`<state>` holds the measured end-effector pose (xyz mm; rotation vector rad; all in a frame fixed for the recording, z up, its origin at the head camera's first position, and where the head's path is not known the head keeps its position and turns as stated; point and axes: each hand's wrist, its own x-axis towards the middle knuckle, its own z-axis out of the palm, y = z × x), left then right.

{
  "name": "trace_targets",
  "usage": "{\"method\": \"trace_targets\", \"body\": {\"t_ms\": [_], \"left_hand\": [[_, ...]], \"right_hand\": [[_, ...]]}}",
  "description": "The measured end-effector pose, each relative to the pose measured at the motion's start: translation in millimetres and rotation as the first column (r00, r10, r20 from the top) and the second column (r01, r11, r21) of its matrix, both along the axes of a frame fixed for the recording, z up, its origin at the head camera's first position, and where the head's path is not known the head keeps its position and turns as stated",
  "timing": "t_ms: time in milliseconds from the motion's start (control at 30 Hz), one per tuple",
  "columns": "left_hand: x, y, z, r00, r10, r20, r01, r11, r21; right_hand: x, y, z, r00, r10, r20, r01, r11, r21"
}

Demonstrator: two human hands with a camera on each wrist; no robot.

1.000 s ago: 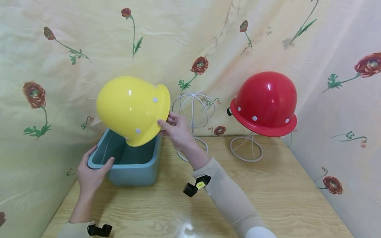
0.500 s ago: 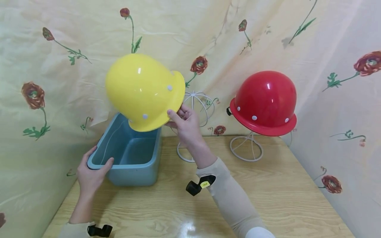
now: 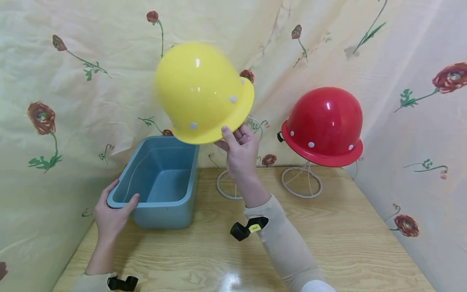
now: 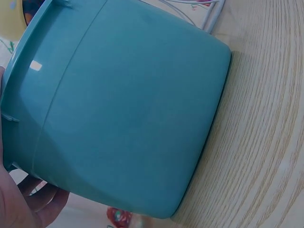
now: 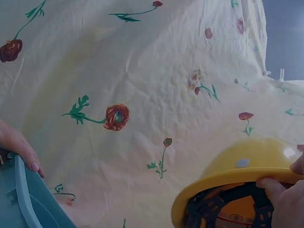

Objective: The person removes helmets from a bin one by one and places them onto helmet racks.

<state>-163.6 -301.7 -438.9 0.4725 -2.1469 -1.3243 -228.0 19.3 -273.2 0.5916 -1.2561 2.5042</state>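
Note:
A yellow hard hat [image 3: 200,89] hangs tilted in the air, its brim pinched between the thumb and fingers of my right hand [image 3: 242,152]. In the right wrist view the dark inner straps of the yellow hard hat [image 5: 237,178] show under its brim. My left hand [image 3: 112,211] grips the near left corner of a blue-green plastic bin [image 3: 162,215], thumb over the rim and fingers outside. Behind the hard hat and my right hand stands a white wire stand [image 3: 221,190], mostly hidden; its base ring rests on the table.
A red hard hat [image 3: 326,125] sits on a second white wire stand [image 3: 303,194] at the right of the wooden table [image 3: 204,259]. Flower-printed cloth [image 3: 109,24] covers the walls behind and at both sides.
My right hand has lifted the yellow hard hat up and to the right, from over the bin to in front of the wire stand, turning it more upright. My left hand has stayed put.

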Motion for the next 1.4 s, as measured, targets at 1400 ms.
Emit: {"method": "trace_targets", "body": {"t_ms": [1400], "left_hand": [[1.5,1.9,1.0,1.000,-0.020,0.000,0.020,1.000,0.023]], "right_hand": [[11.8,17,-5.6,0.993,-0.115,0.036,0.120,0.912,-0.393]]}}
